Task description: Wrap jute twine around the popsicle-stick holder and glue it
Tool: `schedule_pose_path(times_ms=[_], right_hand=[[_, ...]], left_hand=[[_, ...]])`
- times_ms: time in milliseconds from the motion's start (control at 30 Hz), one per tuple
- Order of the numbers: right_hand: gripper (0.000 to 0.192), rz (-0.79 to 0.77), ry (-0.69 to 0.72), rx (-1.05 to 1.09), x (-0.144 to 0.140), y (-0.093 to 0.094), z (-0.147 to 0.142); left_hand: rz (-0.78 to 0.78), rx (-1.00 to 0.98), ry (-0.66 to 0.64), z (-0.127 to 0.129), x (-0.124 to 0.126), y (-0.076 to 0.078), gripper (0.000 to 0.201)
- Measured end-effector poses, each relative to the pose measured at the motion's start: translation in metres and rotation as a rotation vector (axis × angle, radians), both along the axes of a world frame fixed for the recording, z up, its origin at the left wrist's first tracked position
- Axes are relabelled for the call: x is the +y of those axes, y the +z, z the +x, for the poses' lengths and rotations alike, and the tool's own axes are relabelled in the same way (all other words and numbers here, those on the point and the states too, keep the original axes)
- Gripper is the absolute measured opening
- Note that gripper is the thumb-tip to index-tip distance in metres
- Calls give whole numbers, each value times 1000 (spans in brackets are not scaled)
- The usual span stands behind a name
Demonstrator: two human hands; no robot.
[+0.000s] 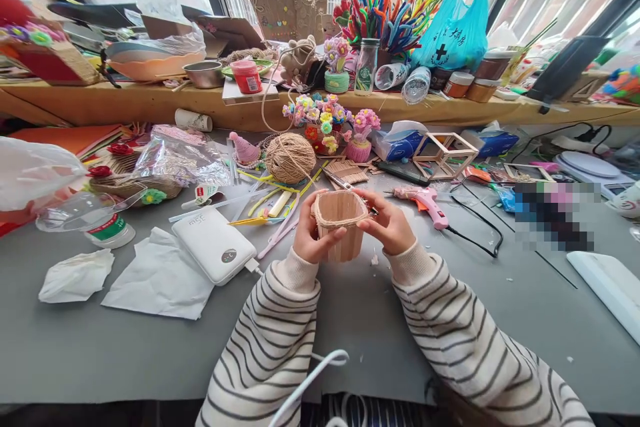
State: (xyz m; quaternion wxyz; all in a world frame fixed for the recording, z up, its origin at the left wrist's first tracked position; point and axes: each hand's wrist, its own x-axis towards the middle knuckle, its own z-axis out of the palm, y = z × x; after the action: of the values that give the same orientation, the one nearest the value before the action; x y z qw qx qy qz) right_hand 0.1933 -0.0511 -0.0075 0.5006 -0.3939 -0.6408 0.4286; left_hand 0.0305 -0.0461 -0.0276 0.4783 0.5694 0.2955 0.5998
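Note:
Between my two hands is a small wooden-stick basket with twine around its rim, its open top tilted toward me. My left hand grips its left side, the thumb lying across the front. On the right side, my right hand has its thumb at the rim and its fingers behind, partly hidden. Just past the basket lie scissors and flat wooden sticks. A ball of twine sits behind my left hand. To the right of my right hand is a pink glue gun.
A white power bank with a cable and crumpled tissues lie at left. A wooden stick frame and a white scale stand at right. Jars, pipe cleaners and a blue bag crowd the shelf.

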Motion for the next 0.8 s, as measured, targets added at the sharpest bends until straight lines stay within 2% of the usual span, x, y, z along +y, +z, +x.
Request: schedule_pose_path(times_ms=[200, 433, 633, 800], right_hand=[[69, -7, 65, -18, 10, -3, 8], [69, 52, -12, -12, 23, -13, 19], [67, 41, -11, -20, 25, -18, 22], [65, 22, 6, -39, 28, -21, 24]], left_hand=[[-6, -60, -43, 7, 3, 0, 71], [-64, 37, -200, 9, 25, -2, 77], [-121, 29, -208, 10, 22, 2, 77], [-161, 53, -219, 7, 22, -2, 78]])
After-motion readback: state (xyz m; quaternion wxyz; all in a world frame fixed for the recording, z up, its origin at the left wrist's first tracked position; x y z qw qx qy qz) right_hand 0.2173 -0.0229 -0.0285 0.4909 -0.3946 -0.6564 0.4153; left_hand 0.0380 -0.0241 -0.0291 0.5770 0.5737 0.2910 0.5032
